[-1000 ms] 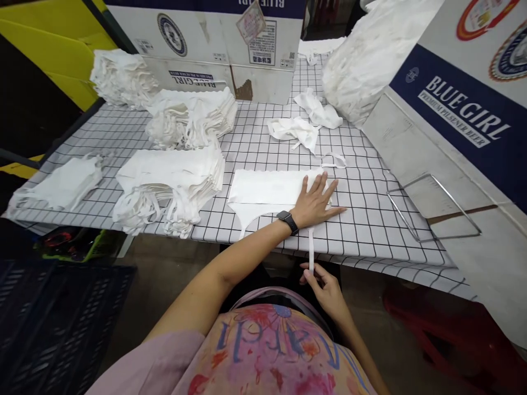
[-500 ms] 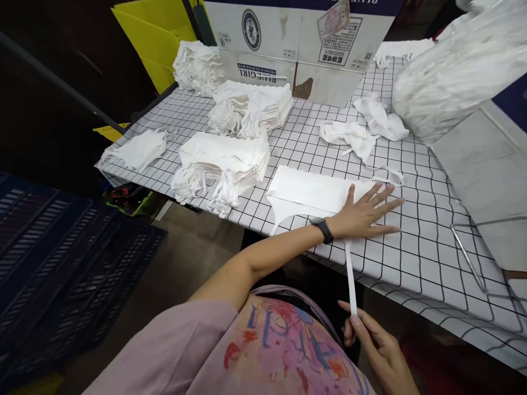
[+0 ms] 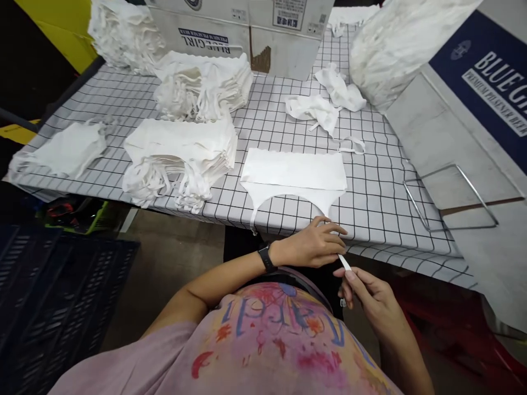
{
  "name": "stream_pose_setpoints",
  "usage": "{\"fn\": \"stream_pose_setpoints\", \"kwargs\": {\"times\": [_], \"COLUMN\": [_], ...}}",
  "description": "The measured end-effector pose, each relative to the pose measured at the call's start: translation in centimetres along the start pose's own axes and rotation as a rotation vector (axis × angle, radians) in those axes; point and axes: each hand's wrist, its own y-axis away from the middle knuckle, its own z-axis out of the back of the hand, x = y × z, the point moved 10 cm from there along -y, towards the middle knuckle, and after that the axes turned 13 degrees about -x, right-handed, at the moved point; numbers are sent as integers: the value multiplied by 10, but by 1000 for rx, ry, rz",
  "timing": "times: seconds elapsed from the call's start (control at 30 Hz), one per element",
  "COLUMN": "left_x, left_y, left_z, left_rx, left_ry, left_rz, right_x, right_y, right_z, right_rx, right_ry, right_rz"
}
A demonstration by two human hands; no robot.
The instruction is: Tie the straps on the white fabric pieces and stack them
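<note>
A flat white fabric piece (image 3: 294, 170) with a curved lower cut lies on the checked tablecloth (image 3: 370, 186) in front of me. Its long white strap (image 3: 342, 260) runs off the table's front edge. My left hand (image 3: 315, 246), with a black watch on the wrist, hovers just below that edge with fingers curled around the strap. My right hand (image 3: 366, 288) pinches the strap's free end between thumb and fingers, close beside the left hand.
Stacks of the same white pieces (image 3: 181, 156) (image 3: 206, 85) sit to the left, a thinner pile (image 3: 66, 151) at the far left. Loose crumpled pieces (image 3: 315, 107) lie behind. Cardboard boxes (image 3: 263, 27), a bulging white bag (image 3: 395, 44) and a wire frame (image 3: 448, 197) border the table. A dark crate (image 3: 49, 296) stands on the floor.
My left hand has lifted off the fabric piece and come back to the table's front edge, closing on the strap. My right hand has risen to meet it, still pinching the strap's end.
</note>
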Motion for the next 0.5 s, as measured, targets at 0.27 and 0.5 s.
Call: {"fn": "stream_pose_setpoints", "kwargs": {"times": [0.27,0.5], "left_x": [16,24], "left_y": [32,43], "left_z": [-19,-32], "left_rx": [-201,-181], "left_ry": [-312,-360], "left_rz": [119,175], "right_x": [9,18], "right_y": [24,46], "right_z": [0,23], "right_rx": [87,15], "right_ry": [49,-1], "right_rz": [-28,-12]}}
